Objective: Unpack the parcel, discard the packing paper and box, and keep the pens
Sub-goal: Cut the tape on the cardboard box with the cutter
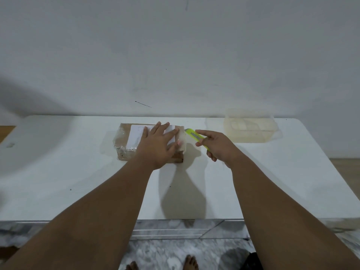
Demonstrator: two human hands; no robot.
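Tabletop (78,162): left hand (155,147) flat on parcel (124,141)

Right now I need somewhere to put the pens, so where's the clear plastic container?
In the head view, the clear container sits on the white table, far right, against the wall, beyond the right hand.

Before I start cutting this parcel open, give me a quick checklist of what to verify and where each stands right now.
1. Parcel held steady: ok, left hand lies flat on top.
2. Cutter gripped: ok, right hand holds it.
3. Blade extended: cannot tell.
4. Left fingers clear of the cutter tip: not ok, they lie close to it at the parcel's right end.
5. Clear container ready for the pens: ok, it stands on the table, to the right.
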